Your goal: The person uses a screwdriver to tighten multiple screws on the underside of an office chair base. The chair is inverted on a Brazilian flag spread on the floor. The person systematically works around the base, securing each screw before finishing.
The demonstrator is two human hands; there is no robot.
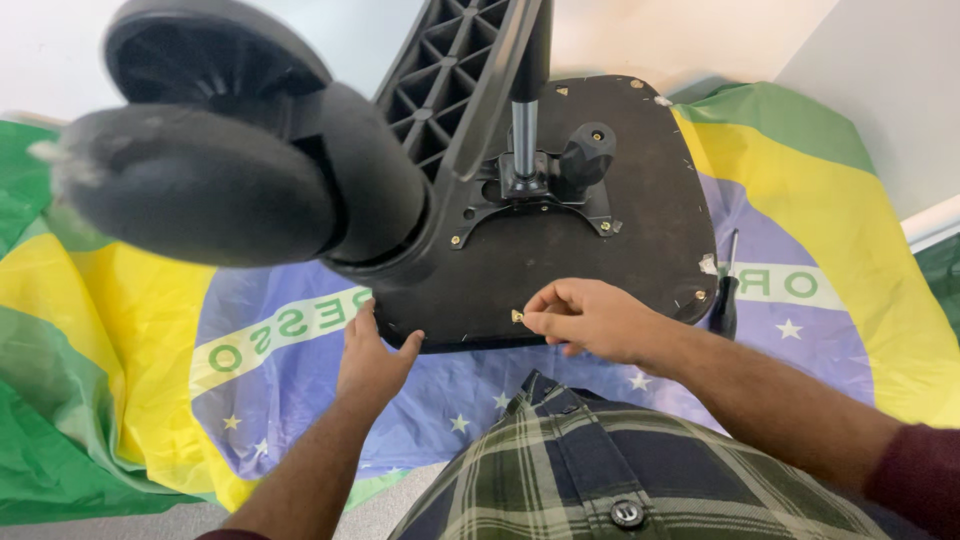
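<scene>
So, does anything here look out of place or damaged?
Yes. The black office chair seat lies upside down on a green, yellow and blue flag cloth, and a whitish torn patch shows on its right edge.

I see no packages, signs or screens from here. The only lettered thing is the white curved band [290,335] across the blue disc of the flag [130,330] under my hands; it runs from 8 o'clock to 3 o'clock, carrying green letters.
</scene>
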